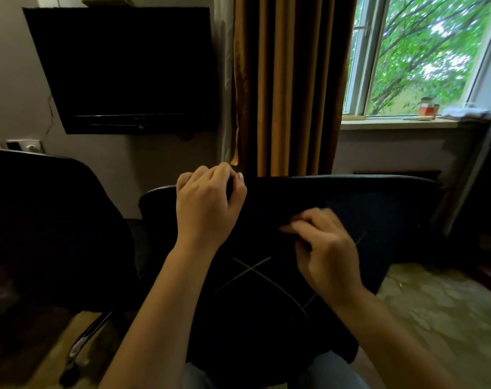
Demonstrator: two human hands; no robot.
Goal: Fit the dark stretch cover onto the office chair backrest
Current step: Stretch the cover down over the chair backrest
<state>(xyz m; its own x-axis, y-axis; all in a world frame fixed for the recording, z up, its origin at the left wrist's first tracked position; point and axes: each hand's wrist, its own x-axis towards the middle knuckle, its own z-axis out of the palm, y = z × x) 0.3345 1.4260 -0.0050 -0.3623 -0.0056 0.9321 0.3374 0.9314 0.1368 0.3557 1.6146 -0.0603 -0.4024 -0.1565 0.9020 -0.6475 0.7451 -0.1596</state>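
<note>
Tight left, open right
A second chair stands close left of the backrest; the curtain hangs just behind; bare floor lies open at right.

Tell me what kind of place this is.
Probably a room in a home or small lodging, perhaps used partly as an office. A dark television hangs on the wall, a brown curtain hangs beside a window onto trees, and a black office chair stands at the left.

Stretch cover: dark matt cloth, thin pale lines crossing it. Curtain: golden-brown cloth, slight sheen. Television: black, glossy casing. Second chair: black, matt; its base leg: shiny metal.
</note>
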